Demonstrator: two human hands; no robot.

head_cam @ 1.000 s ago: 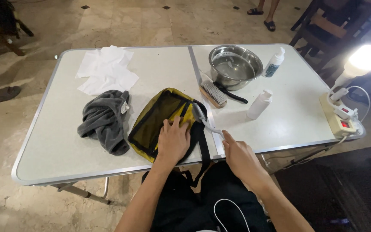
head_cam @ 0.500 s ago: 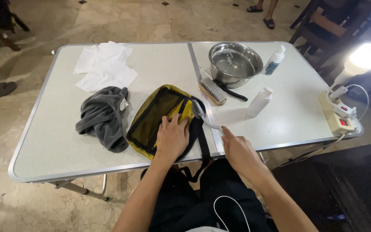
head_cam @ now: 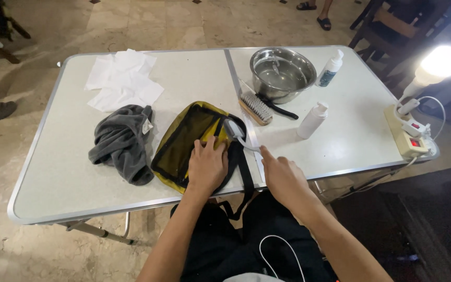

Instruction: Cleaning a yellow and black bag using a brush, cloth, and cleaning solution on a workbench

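- Yellow pouch (head_cam: 186, 138) with black mesh face and black strap, lying flat near the front edge of the folding table (head_cam: 53, 177), just left of the table's centre seam.
- Left hand (head_cam: 207, 166) pressed palm-down on the pouch's near right corner, fingers spread flat, gripping nothing, only pinning.
- Right hand (head_cam: 283, 177) at the table's front edge just right of the pouch, fingers pinched narrow around the handle of a small pale toothbrush (head_cam: 242, 138).
- Toothbrush head resting against the pouch's upper right corner, beside the strap.
- Black strap hanging off the front edge of the table toward the lap.
- Grey cloth (head_cam: 121, 143) bunched just left of the pouch, touching or nearly touching its side; cannot tell which.
- White paper tissues (head_cam: 123, 78) spread at the far left part of the table, well apart from the hands.
- Steel bowl (head_cam: 282, 73) at the far side, right of the seam, holding water.
- Wooden scrub brush (head_cam: 256, 107) in front of the bowl, bristles up, with a black-handled brush (head_cam: 277, 107) just beside it.
- White pump bottle (head_cam: 312, 120) lying tilted to the right of the brushes.
- Second bottle (head_cam: 331, 68) upright beside the bowl.
- Power strip (head_cam: 408, 136) at the right edge, lit lamp (head_cam: 439, 62) above it.
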